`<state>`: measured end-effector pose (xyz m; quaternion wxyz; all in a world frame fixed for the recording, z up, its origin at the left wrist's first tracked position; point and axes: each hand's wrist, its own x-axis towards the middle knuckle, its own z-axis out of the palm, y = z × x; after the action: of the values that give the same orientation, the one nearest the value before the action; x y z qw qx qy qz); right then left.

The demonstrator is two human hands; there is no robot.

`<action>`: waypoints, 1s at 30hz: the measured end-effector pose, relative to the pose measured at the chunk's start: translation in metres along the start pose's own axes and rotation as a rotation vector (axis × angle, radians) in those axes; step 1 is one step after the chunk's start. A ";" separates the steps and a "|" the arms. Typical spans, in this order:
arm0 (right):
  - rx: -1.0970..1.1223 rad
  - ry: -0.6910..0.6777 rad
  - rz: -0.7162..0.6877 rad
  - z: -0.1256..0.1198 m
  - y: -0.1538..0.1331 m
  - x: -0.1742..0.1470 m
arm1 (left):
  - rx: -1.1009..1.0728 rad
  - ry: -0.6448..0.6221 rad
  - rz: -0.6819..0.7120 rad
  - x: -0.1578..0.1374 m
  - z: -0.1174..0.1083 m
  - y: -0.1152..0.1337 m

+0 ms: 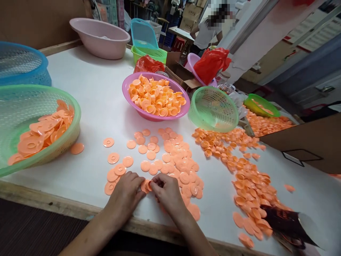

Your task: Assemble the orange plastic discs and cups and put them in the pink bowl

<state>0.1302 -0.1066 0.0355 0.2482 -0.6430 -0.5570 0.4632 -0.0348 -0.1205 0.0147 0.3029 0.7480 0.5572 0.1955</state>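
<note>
Close to the table's front edge, my left hand (126,193) pinches an orange plastic disc (144,186) between thumb and fingers. Against that disc, my right hand (167,192) grips a small orange plastic piece (149,185), mostly covered by the fingertips. Flat orange discs (183,163) lie spread and overlapping beyond and beside my right hand. More discs with a raised ring (113,158) rest to the left of my left hand. Further right runs a long heap of small orange cup-shaped pieces (243,170).
A pink basin (126,93) full of orange cup-shaped pieces stands ahead. Left is a green basket (76,121) with discs, behind it a blue basket (44,67). Another green basket (197,119) stands right of the basin. A dark object (282,220) lies near right. A person works behind.
</note>
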 end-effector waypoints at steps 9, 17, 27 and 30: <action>-0.195 0.014 -0.068 0.009 -0.004 -0.001 | -0.142 -0.131 -0.108 0.003 -0.016 0.006; -0.252 0.021 -0.072 0.010 -0.005 -0.007 | -0.335 -0.121 -0.293 0.016 -0.002 0.014; -0.208 0.076 -0.095 0.017 -0.006 -0.010 | -0.354 -0.048 -0.229 0.006 0.008 0.007; -0.056 0.009 -0.093 -0.003 -0.005 -0.010 | -0.351 -0.037 -0.222 0.013 -0.004 0.010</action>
<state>0.1311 -0.1142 0.0442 0.2540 -0.6253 -0.5979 0.4325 -0.0264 -0.1095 0.0240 0.4583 0.6213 0.5880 0.2413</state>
